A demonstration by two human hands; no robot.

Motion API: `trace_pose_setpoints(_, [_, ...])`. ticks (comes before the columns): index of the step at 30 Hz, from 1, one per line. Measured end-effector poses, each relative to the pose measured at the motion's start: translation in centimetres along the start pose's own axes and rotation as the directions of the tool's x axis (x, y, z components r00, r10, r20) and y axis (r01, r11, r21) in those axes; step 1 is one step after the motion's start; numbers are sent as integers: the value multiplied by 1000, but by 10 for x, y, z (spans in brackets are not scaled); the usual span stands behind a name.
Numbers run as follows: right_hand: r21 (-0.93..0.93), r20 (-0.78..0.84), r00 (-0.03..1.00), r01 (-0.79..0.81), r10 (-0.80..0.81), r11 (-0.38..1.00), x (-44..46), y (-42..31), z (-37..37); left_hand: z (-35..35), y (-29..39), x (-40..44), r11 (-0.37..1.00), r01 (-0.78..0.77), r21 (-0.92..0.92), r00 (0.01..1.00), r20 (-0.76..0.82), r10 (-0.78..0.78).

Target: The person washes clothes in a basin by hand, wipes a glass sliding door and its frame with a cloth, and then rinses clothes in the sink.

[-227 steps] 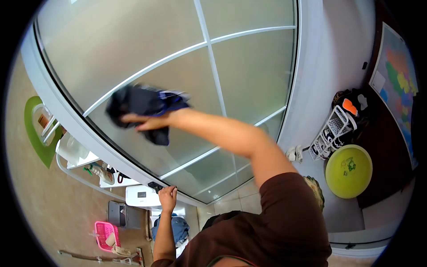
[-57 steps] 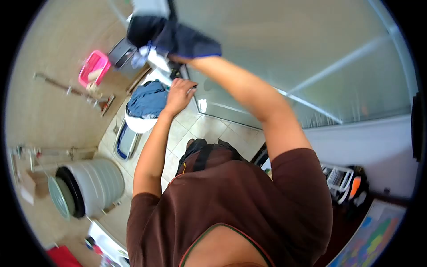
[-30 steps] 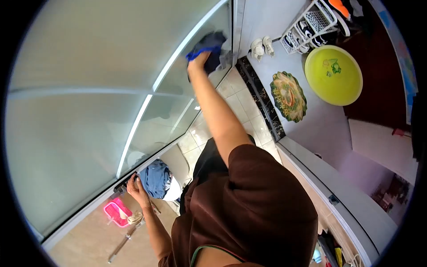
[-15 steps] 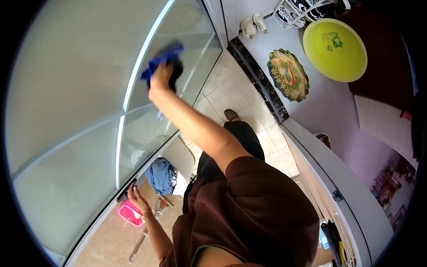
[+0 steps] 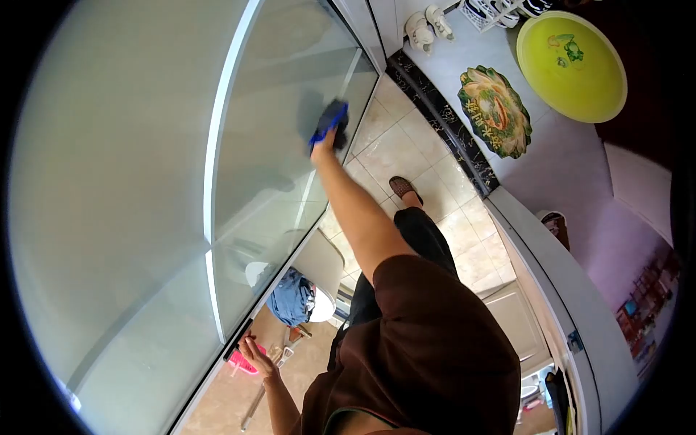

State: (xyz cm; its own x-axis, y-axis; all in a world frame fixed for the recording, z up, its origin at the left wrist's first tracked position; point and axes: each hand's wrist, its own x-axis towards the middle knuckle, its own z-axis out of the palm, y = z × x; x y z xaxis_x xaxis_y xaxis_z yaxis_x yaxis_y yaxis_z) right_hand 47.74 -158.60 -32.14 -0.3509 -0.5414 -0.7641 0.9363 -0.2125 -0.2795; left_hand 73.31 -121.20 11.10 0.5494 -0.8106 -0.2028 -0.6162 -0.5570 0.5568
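Observation:
My right hand (image 5: 324,148) is closed on a dark cloth (image 5: 330,125) with blue edging, held against the frosted glass door (image 5: 275,138). The arm stretches across from my brown sleeve, and the cloth sits right of the door's pale vertical bar (image 5: 214,145). Down at the lower left, my left hand (image 5: 255,357) grips the door's dark edge (image 5: 235,344); its fingertips are partly hidden there. Shadows of the hand and cloth show on the glass.
Behind the door edge are blue denim clothing (image 5: 291,299) and a pink basket (image 5: 246,360). A black marble threshold (image 5: 442,119) crosses the tiled floor (image 5: 395,156). Beyond it lie a leaf-patterned mat (image 5: 495,112), a yellow-green basin (image 5: 573,69) and white shoes (image 5: 419,32).
My right hand with the cloth has moved right and slightly down across the glass. The whole view has shifted, and my left hand remains at the door edge.

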Motion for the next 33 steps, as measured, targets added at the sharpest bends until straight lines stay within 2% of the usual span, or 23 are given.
trace_pose_setpoints(1, [146,-19,988,-147,151,978,-13,34,-38,-1,0,-1,1000,1,13,1000,1,-1])
trace_pose_setpoints(3, [61,-318,887,-334,336,940,-74,87,-70,1,4,-3,999,0,38,1000,7,-1])
trace_pose_setpoints(4, [-16,-431,835,-386,343,922,-114,88,-56,1,9,-4,999,-8,51,1000,13,7])
trace_pose_setpoints(5, [-160,-517,811,-406,274,900,-154,66,-22,3,12,-2,998,-18,62,1000,18,17])
trace_pose_setpoints(7, [-333,-556,812,-410,174,849,-209,23,38,-6,-3,0,998,7,63,1000,1,-7])
trace_pose_setpoints(9, [-413,-347,932,-249,101,876,-207,8,56,-8,-5,4,996,7,89,1000,23,-9])
trace_pose_setpoints(10, [-443,-254,965,-183,73,878,-215,-50,97,-7,-5,5,996,4,94,1000,27,-6])
trace_pose_setpoints(12, [-563,-148,987,-35,-59,825,-174,-73,120,-9,-7,7,994,-1,108,1000,29,-2])
trace_pose_setpoints(16, [-583,-24,948,245,-318,775,-66,-127,148,-10,-11,8,993,-17,119,1000,17,15])
trace_pose_setpoints(18, [-602,140,879,441,-455,666,16,-114,117,-8,-9,6,990,3,143,1000,-12,-2])
trace_pose_setpoints(19, [-424,120,949,314,-291,850,16,-121,103,-6,-9,7,989,9,150,1000,-25,-6])
trace_pose_setpoints(20, [-223,140,983,147,-118,964,17,-126,94,-4,-10,9,987,-22,159,1000,-16,25])
trace_pose_setpoints(21, [-299,-27,995,87,-100,950,41,-98,80,-3,-10,10,984,-54,168,998,-7,56])
trace_pose_setpoints(24, [-277,6,999,47,-47,960,18,-59,36,-3,-7,7,977,-87,193,996,-11,91])
trace_pose_setpoints(26, [-343,-86,996,-25,-4,939,-26,-30,16,2,-4,4,976,-107,187,992,-42,117])
trace_pose_setpoints(28, [-400,-178,984,-102,32,911,-80,10,-3,5,-6,-2,976,-142,167,983,-94,159])
trace_pose_setpoints(30, [-554,-222,971,-47,-92,831,-106,95,-35,2,-19,-1,962,-204,180,972,-83,221])
trace_pose_setpoints(31, [-781,-227,940,-19,-256,624,-159,72,-4,3,-19,-2,945,-243,218,960,-83,266])
trace_pose_setpoints(33, [-867,-77,935,108,-345,486,-230,46,32,6,-15,-5,908,-303,290,939,-72,337])
